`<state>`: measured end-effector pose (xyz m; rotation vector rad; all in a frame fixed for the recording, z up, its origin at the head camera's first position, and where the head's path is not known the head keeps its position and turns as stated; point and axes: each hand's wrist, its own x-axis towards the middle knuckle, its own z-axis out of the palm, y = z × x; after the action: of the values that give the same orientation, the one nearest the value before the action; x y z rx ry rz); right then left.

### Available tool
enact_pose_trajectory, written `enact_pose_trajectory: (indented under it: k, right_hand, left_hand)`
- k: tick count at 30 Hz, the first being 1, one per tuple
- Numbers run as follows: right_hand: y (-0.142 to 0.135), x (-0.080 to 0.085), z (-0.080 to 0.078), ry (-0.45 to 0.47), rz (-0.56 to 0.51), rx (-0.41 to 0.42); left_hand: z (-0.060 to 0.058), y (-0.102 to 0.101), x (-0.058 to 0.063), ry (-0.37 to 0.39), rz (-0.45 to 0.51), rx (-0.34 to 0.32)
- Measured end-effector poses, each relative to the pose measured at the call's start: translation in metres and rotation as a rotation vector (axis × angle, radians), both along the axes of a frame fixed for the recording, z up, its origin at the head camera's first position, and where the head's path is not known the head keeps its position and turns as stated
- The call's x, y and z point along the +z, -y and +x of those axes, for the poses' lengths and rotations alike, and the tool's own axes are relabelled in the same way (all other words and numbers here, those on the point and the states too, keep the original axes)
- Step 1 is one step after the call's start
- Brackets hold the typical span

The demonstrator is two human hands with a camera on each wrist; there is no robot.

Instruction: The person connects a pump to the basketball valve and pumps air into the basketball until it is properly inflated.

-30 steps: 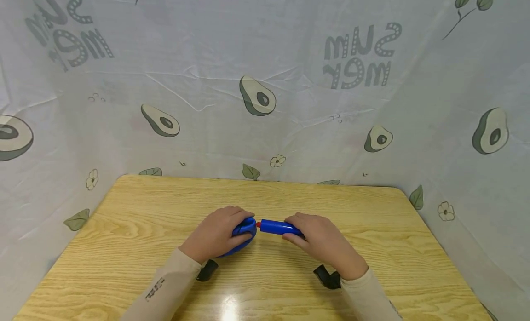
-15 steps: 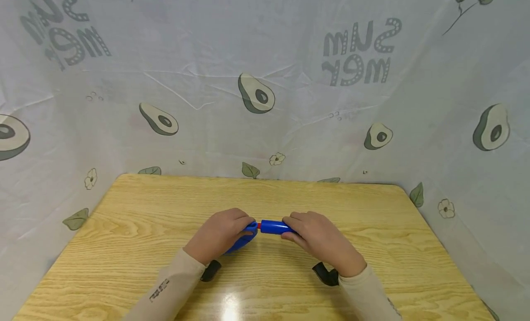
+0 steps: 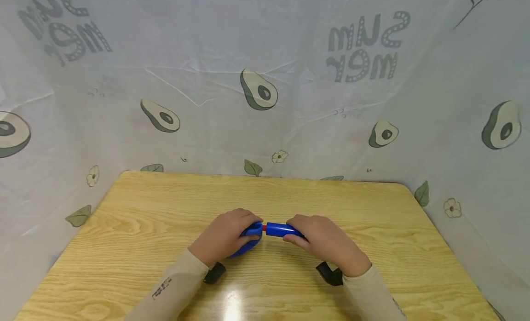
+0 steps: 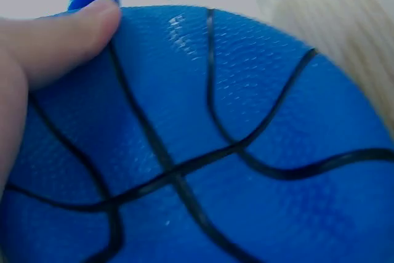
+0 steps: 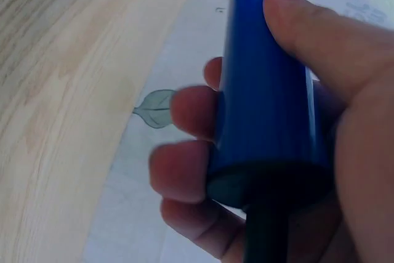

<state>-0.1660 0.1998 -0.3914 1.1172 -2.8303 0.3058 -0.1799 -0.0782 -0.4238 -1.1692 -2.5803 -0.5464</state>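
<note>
My left hand pinches the edge of a blue ball above the table. Black seam lines like a basketball's cross the ball's textured surface in the left wrist view, and it looks flattened. Fingers and thumb of my right hand wrap round the blue barrel of a hand pump. A short red tip bridges the pump and the ball's edge. In the right wrist view the barrel ends in a dark cap, from which a dark rod sticks out.
Both hands are over a light wood-grain table. A pale curtain printed with avocados and leaves stands behind it and at its sides. Black pieces sit below each wrist.
The ball tilted a little in the left hand and came back. Both hands sit slightly further right in the head view, which has itself shifted a little. Both grips stay the same.
</note>
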Motion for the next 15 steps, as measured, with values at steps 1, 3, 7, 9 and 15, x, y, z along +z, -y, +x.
enact_pose_trajectory:
  k: [1,3,7,9,15]
  right_hand:
    - [0.000,0.001,0.000,0.019,-0.006,-0.012]
    - [0.000,0.002,0.000,0.049,-0.007,-0.030]
    - [-0.001,0.003,-0.001,0.108,0.010,-0.071]
    - [-0.002,0.003,-0.001,0.132,0.019,-0.083]
    - [-0.004,0.001,-0.003,0.183,0.014,-0.090]
  left_hand:
    - [-0.001,0.001,0.001,0.046,0.004,0.011]
    - [-0.002,0.003,0.003,0.122,0.012,0.034]
    - [-0.006,0.012,0.004,0.216,0.017,0.103]
    - [-0.007,0.018,0.006,0.238,0.021,0.140]
    - [-0.007,0.039,0.017,0.397,-0.022,0.100]
